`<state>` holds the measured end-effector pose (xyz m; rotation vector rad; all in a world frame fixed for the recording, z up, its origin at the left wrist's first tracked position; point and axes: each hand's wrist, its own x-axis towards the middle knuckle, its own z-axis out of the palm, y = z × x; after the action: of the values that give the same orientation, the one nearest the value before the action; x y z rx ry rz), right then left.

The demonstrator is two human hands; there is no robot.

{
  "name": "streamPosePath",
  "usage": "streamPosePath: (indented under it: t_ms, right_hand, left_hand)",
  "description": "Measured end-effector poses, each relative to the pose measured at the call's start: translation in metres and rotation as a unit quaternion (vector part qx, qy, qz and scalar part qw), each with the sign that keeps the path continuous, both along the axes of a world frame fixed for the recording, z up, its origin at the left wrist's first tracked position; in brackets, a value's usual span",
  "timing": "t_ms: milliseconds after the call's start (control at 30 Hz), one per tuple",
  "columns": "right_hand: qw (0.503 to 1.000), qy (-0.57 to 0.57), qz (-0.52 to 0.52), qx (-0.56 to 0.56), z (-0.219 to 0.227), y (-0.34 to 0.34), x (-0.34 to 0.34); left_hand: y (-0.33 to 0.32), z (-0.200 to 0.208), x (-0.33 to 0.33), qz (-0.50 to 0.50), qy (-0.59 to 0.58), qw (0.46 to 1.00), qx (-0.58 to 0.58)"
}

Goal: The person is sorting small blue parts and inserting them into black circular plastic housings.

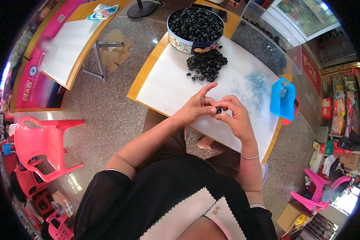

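Over the near part of the white-topped table [164,84], my two hands meet at a small black plastic piece [219,110]. My left hand [197,106] steadies it at the thumb, its index finger stretched forward. The fingers of my right hand [235,115] pinch it from the other side. Whether something smaller sits in the piece is hidden. Just beyond my hands lies a heap of similar black pieces [207,64]. To the right of the heap, tiny pale-blue clear pieces [257,86] are scattered on the white surface.
A round tin [180,42] brimming with black pieces stands at the far edge. Farther right are a clear plastic bin [284,60] and a blue basket [282,108] with small pieces inside. A pink chair [42,146] and another table [72,48] stand on the left.
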<state>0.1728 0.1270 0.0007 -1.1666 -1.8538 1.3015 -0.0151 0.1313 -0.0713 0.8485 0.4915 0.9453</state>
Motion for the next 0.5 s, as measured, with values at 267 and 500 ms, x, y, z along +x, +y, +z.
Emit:
streamPosePath:
  t_ms: [267,500]
  right_hand:
    - [0.998,0.057,-0.016,0.001,-0.025,-0.006,-0.002]
    - [0.997,0.051,-0.058,0.024,-0.024,-0.020,-0.012]
  left_hand:
    - [-0.001,0.005,-0.001,-0.012,-0.024,1.000,-0.015]
    - [-0.001,-0.002,0.000,-0.007,-0.006,1.000,-0.005]
